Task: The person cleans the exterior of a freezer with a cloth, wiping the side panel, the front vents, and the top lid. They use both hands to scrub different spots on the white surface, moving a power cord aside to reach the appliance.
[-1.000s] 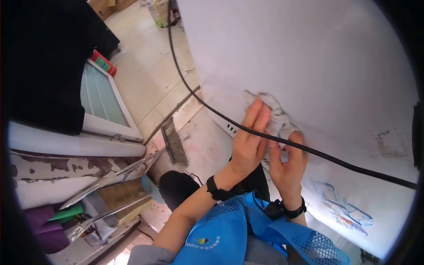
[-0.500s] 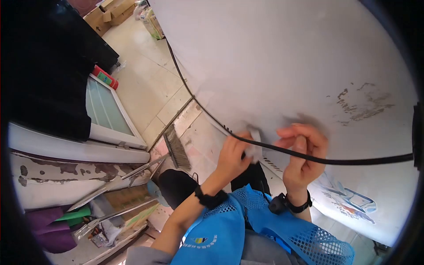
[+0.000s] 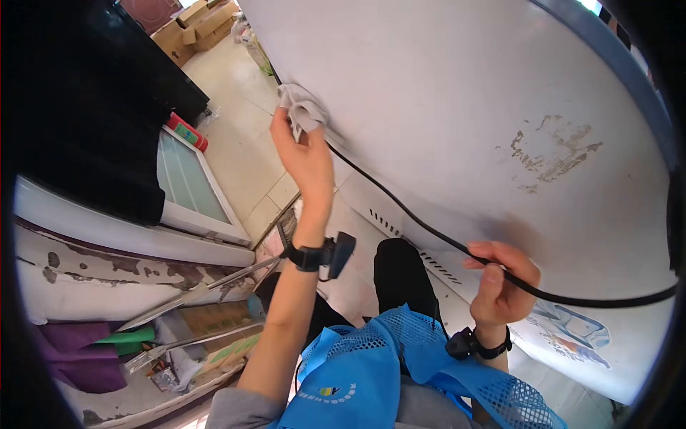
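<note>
A black cable (image 3: 400,204) runs across in front of a large white appliance panel (image 3: 443,93). My left hand (image 3: 307,161) is closed on a crumpled light grey cloth (image 3: 306,113) at the upper left end of the visible cable. The cloth appears to be around the cable, though the exact contact is hidden. Farther right, my right hand (image 3: 506,286) pinches the cable between thumb and fingers, a little off the panel. From there the cable continues to the right edge of the panel.
Vent slots (image 3: 439,268) line the panel's lower edge by my knee. A long metal-handled tool (image 3: 193,294) leans at the left, above a shelf with purple cloth (image 3: 78,357). A red fire extinguisher (image 3: 188,131) and cardboard boxes (image 3: 207,25) stand farther back.
My left hand has slid the cloth up and left along the cable, away from my right hand. My right hand stays near its place and now pinches the cable, which hangs lower at the right.
</note>
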Available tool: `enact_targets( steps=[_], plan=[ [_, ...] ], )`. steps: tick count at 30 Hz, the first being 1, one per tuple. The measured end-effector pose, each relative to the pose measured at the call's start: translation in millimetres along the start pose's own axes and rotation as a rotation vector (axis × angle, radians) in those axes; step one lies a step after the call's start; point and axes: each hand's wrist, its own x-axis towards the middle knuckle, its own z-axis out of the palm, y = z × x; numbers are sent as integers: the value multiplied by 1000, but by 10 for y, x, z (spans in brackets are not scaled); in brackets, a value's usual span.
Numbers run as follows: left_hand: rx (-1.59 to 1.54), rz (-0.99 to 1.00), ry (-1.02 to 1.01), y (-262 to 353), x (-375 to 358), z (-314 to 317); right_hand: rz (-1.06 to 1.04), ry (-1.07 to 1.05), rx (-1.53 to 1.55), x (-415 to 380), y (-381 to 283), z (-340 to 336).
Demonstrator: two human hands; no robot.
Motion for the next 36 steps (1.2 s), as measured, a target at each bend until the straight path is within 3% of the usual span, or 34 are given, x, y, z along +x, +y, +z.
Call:
enact_targets(
  steps=[2,4,8,12,14,17,20,21,23,29,31,32,34,36],
  plan=[
    [56,-30,-11,174,-189,127,-69,-18,-75,-11,4,-102],
    [146,337,-185,378,-472,123,-197,-33,-212,1,17,-166],
    [153,554,-243,403,-280,155,-332,-56,-180,59,36,-153],
    [-23,524,-42,409,376,270,-321,-77,-256,103,60,-77],
    [-134,334,74,341,631,242,-335,-80,-243,139,75,-17],
    [50,329,99,476,438,248,-375,-73,-222,166,115,26],
    [203,712,-86,713,1,272,-377,-93,-230,224,94,83],
    [209,713,-79,758,19,299,-381,-98,-223,232,95,120],
    [77,1034,-200,842,106,355,-404,-52,-190,253,111,173],
    [279,853,-12,925,1070,230,-469,-28,-258,344,172,217],
    [8,643,89,711,1273,245,-470,-46,-267,337,203,197],
    [13,648,89,626,1260,225,-467,-65,-274,333,219,195],
    [15,440,101,587,1115,195,-482,-60,-268,312,260,200],
    [65,478,41,630,739,171,-497,-51,-263,304,287,216]
  ],
)
